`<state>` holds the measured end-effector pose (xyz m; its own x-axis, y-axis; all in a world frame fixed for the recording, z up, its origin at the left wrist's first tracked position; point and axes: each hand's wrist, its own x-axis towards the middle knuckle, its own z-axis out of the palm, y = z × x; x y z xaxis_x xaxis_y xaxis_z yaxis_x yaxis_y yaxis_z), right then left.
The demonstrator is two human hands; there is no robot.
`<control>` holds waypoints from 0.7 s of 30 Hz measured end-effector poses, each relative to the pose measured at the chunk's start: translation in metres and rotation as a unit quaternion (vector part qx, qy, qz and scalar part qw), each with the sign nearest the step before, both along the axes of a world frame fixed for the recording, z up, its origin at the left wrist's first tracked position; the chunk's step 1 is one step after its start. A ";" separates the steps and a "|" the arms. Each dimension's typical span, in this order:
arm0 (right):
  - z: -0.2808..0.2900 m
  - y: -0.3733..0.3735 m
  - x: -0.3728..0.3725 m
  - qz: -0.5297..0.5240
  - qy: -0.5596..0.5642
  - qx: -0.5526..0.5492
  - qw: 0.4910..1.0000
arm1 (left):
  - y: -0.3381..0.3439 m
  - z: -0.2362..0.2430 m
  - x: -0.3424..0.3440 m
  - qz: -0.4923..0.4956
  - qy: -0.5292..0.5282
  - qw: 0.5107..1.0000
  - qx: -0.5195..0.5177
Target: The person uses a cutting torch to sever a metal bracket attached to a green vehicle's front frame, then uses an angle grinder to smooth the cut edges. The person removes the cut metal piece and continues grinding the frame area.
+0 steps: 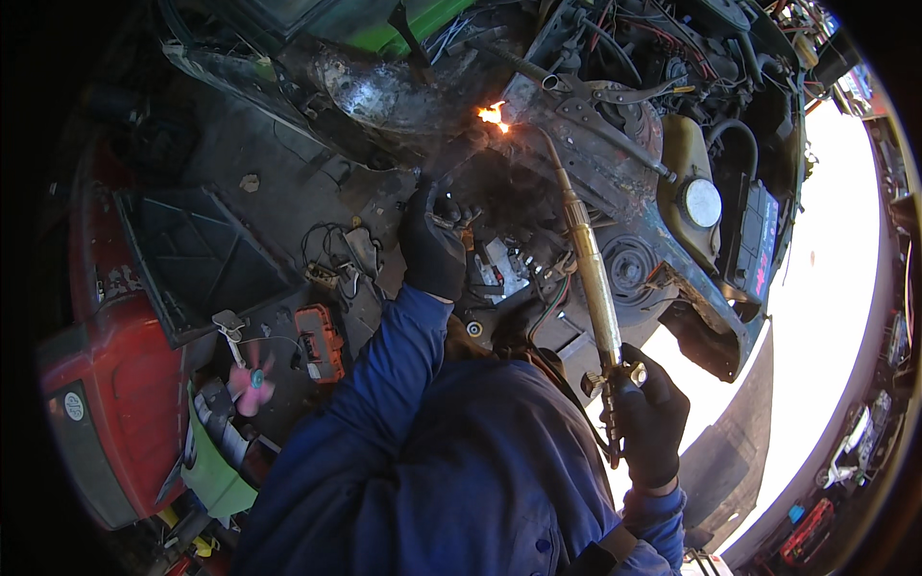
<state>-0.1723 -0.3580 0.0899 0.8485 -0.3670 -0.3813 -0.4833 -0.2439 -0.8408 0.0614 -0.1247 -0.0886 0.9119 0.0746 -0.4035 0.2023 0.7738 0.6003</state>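
My right hand (653,415), in a black glove, is closed around the valve end of a long brass gas torch (597,278). The torch's thin bent tip points up and to the left, toward a bright orange flame (495,117) on the car's bare metal body panel (384,96). Below and left of the flame is my left hand (432,240), also gloved in black. Its fingers look closed, but shadow hides what they hold; a thin dark line seems to run from them toward the glow. Locking pliers (639,93) are clamped on the metal right of the flame.
An open engine bay holds a yellowish reservoir (687,182) with a white cap and a battery (754,240). To the left stand a red vehicle part (134,384), a dark panel (202,254), an orange case (320,343) and a small pink fan (252,386). Cables lie on the floor.
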 end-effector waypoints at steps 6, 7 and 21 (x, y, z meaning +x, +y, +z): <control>0.004 0.003 0.001 -0.011 0.018 0.015 1.000 | -0.001 -0.002 -0.003 0.000 0.005 1.000 -0.002; 0.003 0.004 0.001 -0.004 -0.008 0.014 1.000 | 0.000 -0.002 -0.003 -0.005 0.008 1.000 -0.001; 0.009 -0.007 -0.004 -0.076 0.066 0.087 0.991 | 0.057 0.005 -0.019 0.122 0.032 0.990 -0.062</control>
